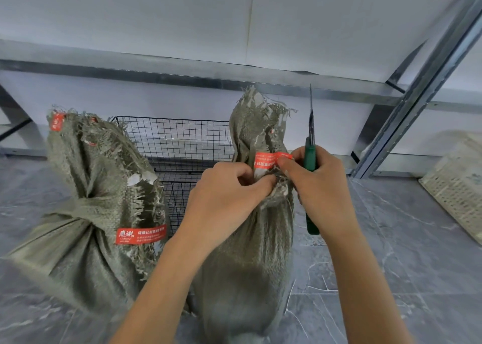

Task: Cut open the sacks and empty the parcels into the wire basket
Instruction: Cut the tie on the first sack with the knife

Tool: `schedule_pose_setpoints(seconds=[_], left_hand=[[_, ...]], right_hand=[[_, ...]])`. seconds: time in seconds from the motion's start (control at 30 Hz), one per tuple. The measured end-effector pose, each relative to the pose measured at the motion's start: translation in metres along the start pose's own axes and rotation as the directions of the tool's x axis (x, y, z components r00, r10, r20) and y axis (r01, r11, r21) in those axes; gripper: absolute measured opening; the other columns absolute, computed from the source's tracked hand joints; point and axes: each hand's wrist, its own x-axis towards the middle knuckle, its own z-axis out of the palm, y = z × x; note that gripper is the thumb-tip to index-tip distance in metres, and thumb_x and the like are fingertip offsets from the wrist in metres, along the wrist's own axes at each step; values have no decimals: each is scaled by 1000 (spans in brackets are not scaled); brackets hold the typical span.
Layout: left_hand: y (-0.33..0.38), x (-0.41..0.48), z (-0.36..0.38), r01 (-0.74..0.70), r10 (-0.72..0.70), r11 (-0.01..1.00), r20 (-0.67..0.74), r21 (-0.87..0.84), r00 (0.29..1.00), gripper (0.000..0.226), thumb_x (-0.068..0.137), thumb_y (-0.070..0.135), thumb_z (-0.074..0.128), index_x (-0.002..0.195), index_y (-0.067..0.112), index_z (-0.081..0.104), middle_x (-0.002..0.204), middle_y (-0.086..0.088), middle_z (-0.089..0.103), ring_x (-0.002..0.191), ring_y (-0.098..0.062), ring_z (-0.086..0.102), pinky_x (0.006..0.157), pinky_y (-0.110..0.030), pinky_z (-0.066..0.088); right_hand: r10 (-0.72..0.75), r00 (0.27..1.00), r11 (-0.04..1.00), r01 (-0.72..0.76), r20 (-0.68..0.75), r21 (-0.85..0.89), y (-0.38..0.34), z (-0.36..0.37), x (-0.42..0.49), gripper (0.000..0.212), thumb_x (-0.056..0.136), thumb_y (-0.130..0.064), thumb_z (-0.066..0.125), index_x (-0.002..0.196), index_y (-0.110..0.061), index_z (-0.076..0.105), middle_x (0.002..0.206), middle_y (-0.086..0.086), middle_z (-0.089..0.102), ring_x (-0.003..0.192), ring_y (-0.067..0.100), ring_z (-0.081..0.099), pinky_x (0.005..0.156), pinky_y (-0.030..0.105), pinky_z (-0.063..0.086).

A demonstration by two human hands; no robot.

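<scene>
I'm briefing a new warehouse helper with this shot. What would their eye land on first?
Both hands at the centre: the left hand pinches the neck of the near sack by its red tape, while the right hand grips a green-handled cutter, blade pointing up. A second tied sack stands to the left, and the black wire basket sits behind, between them.

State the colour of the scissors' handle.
Green; the head view shows the scissors held in the right hand.
</scene>
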Motion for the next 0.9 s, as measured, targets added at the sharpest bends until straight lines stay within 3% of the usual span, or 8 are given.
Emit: schedule_pose_setpoints(seconds=[0.17, 0.27, 0.37, 0.43, 0.6, 0.73, 0.8, 0.9], left_hand=[[4, 0, 1, 41, -42, 992, -8, -119, 999, 32, 88, 34, 61, 66, 11, 66, 50, 4, 59, 46, -8, 61, 48, -19, 39], [3, 0, 3, 15, -30, 986, -89, -163, 996, 35, 91, 26, 58, 63, 6, 61, 45, 0, 57, 38, -8, 50, 42, -18, 34], [3, 1, 4, -8, -19, 983, -150, -181, 989, 41, 92, 27, 56, 64, -2, 56, 55, -19, 59, 38, -14, 34, 45, -30, 28], [2, 2, 5, -15, -15, 986, -180, -166, 984, 44, 93, 28, 55, 63, -5, 53, 57, -24, 57, 42, -18, 35, 47, -33, 28], [1, 4, 7, -10, -32, 980, -204, -200, 978, 46, 92, 28, 56, 63, -7, 51, 54, -20, 57, 44, -19, 43, 50, -32, 32], [1, 7, 6, 11, -61, 969, -192, -249, 980, 39, 91, 24, 59, 62, 0, 51, 50, -10, 50, 59, -40, 57, 52, -42, 41], [2, 7, 6, 1, -53, 967, -196, -257, 979, 24, 89, 23, 62, 70, 8, 61, 59, -11, 58, 66, -39, 60, 59, -47, 49], [3, 7, 2, 21, -83, 956, -204, -292, 976, 12, 86, 22, 65, 79, 20, 56, 61, -6, 61, 52, -26, 51, 56, -46, 47]], right_hand=[[-2, 998, 992, 9, 59, -126, -9, -7, -5, 31, 85, -39, 64, 79, -15, 46, 58, -8, 37, 45, 2, 32, 43, 12, 32], [108, 975, 987, -82, 195, -139, -19, -14, -10, 36, 85, -54, 52, 89, -19, 43, 67, -1, 38, 55, 12, 37, 53, 27, 35], [151, 929, 984, -107, 339, -145, -26, -20, -14, 36, 88, -53, 46, 90, -17, 41, 71, 7, 37, 59, 19, 34, 54, 34, 33], [139, 897, 976, -51, 420, -213, -28, -24, -16, 35, 90, -51, 44, 88, -16, 43, 64, 7, 41, 54, 19, 37, 53, 33, 38], [196, 827, 954, -37, 527, -297, -32, -32, -17, 34, 95, -43, 41, 88, -12, 51, 57, 1, 54, 48, 15, 56, 52, 24, 48], [267, 788, 934, -70, 554, -349, -34, -41, -18, 40, 96, -41, 39, 87, -6, 54, 66, 2, 60, 53, 18, 64, 53, 24, 50], [302, 775, 920, -83, 555, -384, -34, -45, -18, 40, 97, -41, 38, 84, -6, 55, 64, 0, 62, 54, 19, 65, 54, 26, 51], [349, 752, 906, -117, 560, -407, -34, -48, -18, 40, 98, -39, 38, 81, -9, 57, 66, 2, 64, 54, 23, 65, 55, 32, 53]])
